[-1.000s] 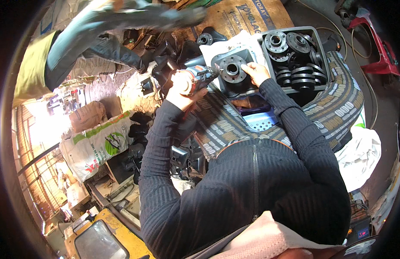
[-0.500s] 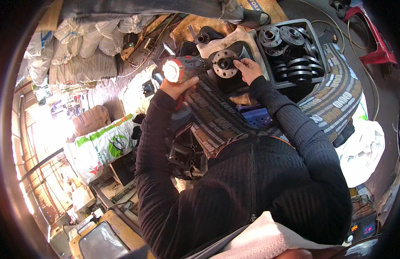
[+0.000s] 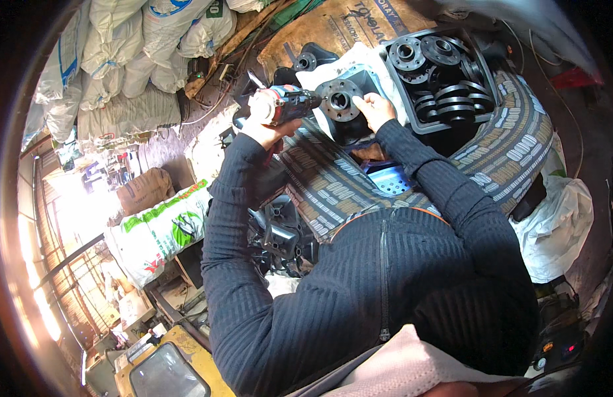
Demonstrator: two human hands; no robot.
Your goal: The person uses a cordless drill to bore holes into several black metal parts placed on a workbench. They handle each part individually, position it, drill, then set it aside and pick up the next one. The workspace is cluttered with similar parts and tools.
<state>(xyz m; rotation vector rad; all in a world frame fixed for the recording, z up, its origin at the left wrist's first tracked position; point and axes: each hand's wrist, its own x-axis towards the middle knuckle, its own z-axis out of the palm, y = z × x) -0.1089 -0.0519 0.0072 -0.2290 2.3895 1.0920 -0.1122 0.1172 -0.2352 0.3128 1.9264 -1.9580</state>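
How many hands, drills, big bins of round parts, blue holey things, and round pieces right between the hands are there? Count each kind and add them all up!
Hands: 2 (left hand, right hand)
Drill: 1
Grey bin of round parts: 1
Blue holey thing: 1
Round piece between the hands: 1
Total: 6

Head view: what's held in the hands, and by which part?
Left hand: power drill, apparently by the handle below its body. Right hand: at the right edge of the round metal flange; gripping or just touching, can't tell.
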